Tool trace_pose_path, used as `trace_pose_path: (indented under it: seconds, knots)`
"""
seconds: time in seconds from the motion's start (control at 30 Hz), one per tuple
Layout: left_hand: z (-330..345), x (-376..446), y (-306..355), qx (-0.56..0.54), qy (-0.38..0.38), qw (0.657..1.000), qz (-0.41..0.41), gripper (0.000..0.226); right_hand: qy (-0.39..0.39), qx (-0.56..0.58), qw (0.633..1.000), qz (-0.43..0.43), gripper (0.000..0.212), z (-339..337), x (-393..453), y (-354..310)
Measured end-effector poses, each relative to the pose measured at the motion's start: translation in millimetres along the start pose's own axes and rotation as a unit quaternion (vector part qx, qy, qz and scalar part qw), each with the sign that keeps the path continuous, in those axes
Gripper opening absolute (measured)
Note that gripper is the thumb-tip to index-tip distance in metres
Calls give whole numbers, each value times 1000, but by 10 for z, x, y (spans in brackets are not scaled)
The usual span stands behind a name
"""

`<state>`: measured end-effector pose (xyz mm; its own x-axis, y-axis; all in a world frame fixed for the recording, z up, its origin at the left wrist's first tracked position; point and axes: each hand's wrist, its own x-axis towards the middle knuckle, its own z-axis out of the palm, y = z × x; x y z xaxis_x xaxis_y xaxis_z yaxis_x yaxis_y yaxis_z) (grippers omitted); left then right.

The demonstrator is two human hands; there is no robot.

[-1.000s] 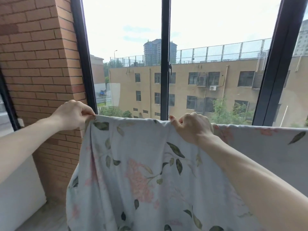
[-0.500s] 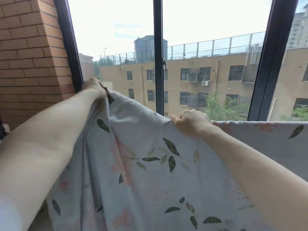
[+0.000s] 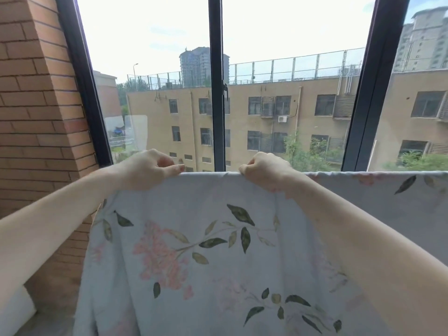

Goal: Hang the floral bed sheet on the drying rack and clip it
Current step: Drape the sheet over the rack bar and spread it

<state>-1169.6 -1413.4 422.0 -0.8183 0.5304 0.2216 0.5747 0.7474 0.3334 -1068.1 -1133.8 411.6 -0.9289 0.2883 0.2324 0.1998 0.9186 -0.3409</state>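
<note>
The floral bed sheet point(image 3: 218, 258), pale blue with pink blossoms and dark green leaves, hangs in front of me with its top edge stretched level across the view. My left hand point(image 3: 148, 169) pinches that top edge near the sheet's left end. My right hand point(image 3: 265, 172) grips the same edge a short way to the right, fingers curled over the fold. Further right the sheet's edge runs straight to the frame's border. The drying rack's bar is hidden under the cloth, and no clips are in view.
A dark-framed window point(image 3: 217, 93) stands right behind the sheet, looking onto a tan building. A brick wall point(image 3: 36, 105) closes the left side. A white object point(image 3: 17, 309) sits low at the left, below my left arm.
My left hand came down from its raised position and moved right, closer to my right hand. The sheet's top edge went from slanted to level and taut.
</note>
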Motion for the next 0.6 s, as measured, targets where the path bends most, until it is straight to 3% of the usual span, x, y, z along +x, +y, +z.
trace_pose_path:
  seconds: [0.07,0.1,0.2,0.33,0.6]
  knots:
    - [170,-128,36,131,25,991,23,54,-2,28,999,-17,37,-55,-77,-26]
    - [235,-151,24,139,49,989,28,58,6,52,998,-27,40,-81,-118,-20]
    - [336,-125,-41,119,94,988,26,65,51,98,993,-45,37,-112,-260,131]
    - [397,-14,-65,136,123,982,35,75,122,52,990,-56,23,-95,-409,533]
    - [428,51,67,138,117,983,35,73,180,110,976,-60,23,-296,-145,699]
